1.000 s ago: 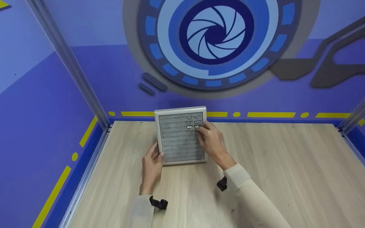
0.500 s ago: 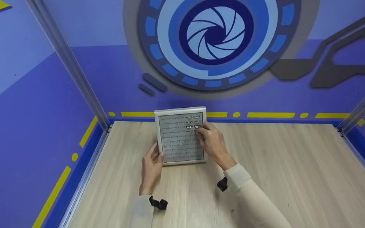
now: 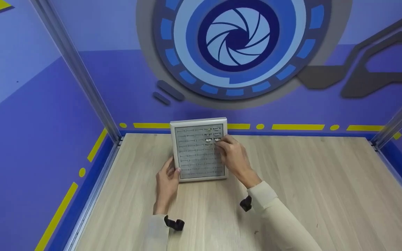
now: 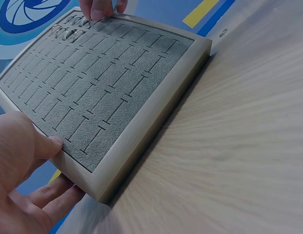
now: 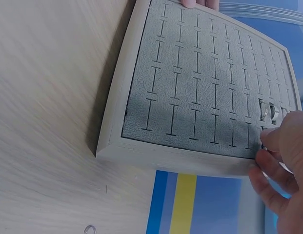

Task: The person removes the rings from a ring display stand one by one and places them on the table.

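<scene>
A ring display tray with a pale frame and grey slotted padding stands tilted up at the back of the table. My left hand grips its lower left edge, thumb on the front of the frame and fingers behind. Several silvery rings sit in slots at the upper right. At the right edge, just beneath them, my right hand pinches a ring at a slot; thumb and fingers hide most of it. In the right wrist view the fingertips press right against the padding.
A loose ring lies on the wooden table, also showing beyond the tray in the left wrist view. Blue printed wall panels stand behind and at the sides, with metal posts at the corners.
Almost nothing differs. The right hand stays at the same slot with only a slight shift of its fingers, and the left hand and tray hold still.
</scene>
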Demonstrator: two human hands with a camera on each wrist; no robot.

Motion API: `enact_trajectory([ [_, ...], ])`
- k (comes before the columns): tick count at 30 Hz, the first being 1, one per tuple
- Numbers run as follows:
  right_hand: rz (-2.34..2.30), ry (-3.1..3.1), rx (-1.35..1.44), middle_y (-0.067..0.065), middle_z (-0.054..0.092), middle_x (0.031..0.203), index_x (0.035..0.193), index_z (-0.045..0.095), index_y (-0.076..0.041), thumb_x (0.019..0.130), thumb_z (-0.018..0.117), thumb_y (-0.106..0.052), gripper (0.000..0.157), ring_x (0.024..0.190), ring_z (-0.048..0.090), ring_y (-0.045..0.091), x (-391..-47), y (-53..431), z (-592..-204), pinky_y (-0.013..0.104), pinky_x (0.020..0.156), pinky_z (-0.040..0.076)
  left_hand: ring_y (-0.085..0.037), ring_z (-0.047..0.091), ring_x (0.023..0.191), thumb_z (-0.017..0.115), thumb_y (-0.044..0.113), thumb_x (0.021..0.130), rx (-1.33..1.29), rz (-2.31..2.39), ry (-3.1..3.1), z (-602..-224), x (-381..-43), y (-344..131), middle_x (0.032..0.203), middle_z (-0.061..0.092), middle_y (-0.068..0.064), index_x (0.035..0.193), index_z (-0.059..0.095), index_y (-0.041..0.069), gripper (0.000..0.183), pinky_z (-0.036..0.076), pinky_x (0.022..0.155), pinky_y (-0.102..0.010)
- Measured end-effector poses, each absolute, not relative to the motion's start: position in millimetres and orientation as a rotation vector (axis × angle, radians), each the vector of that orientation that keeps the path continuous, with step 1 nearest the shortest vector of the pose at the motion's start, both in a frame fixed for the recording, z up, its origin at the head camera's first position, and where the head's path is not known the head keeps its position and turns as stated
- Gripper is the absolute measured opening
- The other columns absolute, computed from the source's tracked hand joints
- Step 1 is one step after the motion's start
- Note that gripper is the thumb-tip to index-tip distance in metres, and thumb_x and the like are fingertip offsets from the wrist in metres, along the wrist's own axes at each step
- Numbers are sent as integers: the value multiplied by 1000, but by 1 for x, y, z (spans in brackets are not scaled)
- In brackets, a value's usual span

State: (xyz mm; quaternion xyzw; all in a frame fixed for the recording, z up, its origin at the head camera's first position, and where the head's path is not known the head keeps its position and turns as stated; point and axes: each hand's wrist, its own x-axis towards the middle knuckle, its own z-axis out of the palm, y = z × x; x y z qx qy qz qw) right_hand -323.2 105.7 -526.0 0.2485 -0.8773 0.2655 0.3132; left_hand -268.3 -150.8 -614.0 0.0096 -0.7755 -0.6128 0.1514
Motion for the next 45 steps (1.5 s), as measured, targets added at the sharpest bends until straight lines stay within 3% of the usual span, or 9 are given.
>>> enact_trajectory([
  [10, 749, -2325, 670, 10, 70, 101, 98, 82, -2, 93, 76, 7, 13, 92, 74, 25, -321, 109, -528, 35, 80, 68, -37, 62, 138, 65, 0, 104, 51, -1775, -2237, -612, -268, -151, 159, 55, -19, 160, 48, 5, 58, 56, 115, -44],
  [29, 748, -2289, 711, 9, 68, 100, 97, 82, -1, 90, 79, 10, 13, 90, 74, 23, -313, 121, -527, 32, 77, 68, -37, 62, 139, 65, 1, 104, 60, -1758, -2258, -611, -267, -152, 160, 54, -18, 161, 46, 7, 60, 55, 116, -43],
  [40, 730, -2261, 713, 8, 67, 97, 98, 82, -2, 93, 78, 5, 9, 81, 71, 20, -311, 141, -532, 31, 67, 66, -35, 60, 141, 65, 3, 105, 65, -1765, -2265, -612, -268, -152, 162, 53, -14, 162, 46, 12, 61, 54, 118, -40],
  [45, 760, -2194, 731, 8, 67, 92, 93, 81, -1, 91, 81, 5, 7, 76, 69, 19, -310, 156, -537, 32, 60, 63, -39, 62, 138, 66, -2, 103, 20, -1752, -2242, -613, -269, -153, 160, 54, -19, 161, 47, 6, 61, 55, 116, -44],
])
